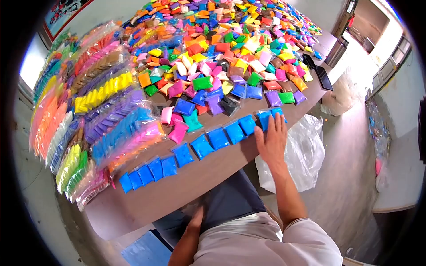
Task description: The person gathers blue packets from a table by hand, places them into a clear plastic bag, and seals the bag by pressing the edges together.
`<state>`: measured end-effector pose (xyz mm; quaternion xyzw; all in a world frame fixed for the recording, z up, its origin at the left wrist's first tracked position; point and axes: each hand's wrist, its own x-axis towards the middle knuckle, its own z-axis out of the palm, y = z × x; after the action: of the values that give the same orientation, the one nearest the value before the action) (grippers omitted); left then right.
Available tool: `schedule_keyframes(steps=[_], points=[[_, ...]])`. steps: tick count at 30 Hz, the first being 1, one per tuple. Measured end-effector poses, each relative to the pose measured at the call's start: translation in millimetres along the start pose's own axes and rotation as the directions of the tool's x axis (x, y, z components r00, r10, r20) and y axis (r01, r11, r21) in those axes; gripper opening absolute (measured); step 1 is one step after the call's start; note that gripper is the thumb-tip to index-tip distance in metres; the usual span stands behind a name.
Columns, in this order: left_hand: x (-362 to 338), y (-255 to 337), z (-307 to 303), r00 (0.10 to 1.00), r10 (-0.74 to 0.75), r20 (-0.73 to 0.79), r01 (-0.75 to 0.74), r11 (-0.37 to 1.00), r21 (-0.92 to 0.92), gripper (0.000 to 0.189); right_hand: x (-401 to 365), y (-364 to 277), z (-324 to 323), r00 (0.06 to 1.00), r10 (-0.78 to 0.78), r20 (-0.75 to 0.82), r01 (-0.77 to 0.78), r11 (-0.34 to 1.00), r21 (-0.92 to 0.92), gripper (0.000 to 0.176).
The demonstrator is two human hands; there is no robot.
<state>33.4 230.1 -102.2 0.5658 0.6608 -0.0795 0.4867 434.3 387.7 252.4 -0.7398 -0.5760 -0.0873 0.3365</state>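
Note:
A row of small blue packets [217, 138] runs along the front edge of the brown table [213, 166]. My right hand [274, 139] lies at the right end of this row, its fingers stretched out and spread over the last blue packets [265, 119]. Down at my lap, below the table edge, is my left hand [197, 218]; its fingers are mostly hidden against the dark trousers. Just behind the row sit a pink packet [178, 131] and a teal packet [192, 121].
A large heap of mixed coloured packets [248, 48] covers the back of the table. Filled clear bags of sorted packets [120, 115] are stacked at the left. A black phone [323, 78] and a metal flask [337, 51] stand near the right edge. A clear plastic bag [306, 155] hangs below.

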Motion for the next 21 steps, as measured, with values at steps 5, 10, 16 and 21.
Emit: schedule_keyframes(steps=[5,10,16,21], points=[[-93.6,119.2,-54.5,0.998,-0.041,-0.051,0.030,0.980,-0.198,0.053,-2.0,38.0,-9.9,0.993,-0.041,0.110,0.034,0.997,0.065,0.056],[-67.2,75.9,-45.3,0.998,-0.039,-0.057,0.037,0.998,-0.042,0.052,1.5,139.5,-52.0,0.951,0.220,-0.216,-0.151,0.944,0.295,0.030],[-57.8,75.3,-41.0,0.998,-0.032,-0.054,0.034,0.999,0.041,0.051,-84.8,344.0,-29.5,0.707,0.655,0.266,-0.706,0.671,0.225,0.027],[-56.1,77.1,-42.8,0.998,-0.036,-0.054,0.041,0.995,0.091,0.050,-174.3,351.2,26.7,0.680,0.636,0.366,-0.640,0.758,-0.126,0.036]])
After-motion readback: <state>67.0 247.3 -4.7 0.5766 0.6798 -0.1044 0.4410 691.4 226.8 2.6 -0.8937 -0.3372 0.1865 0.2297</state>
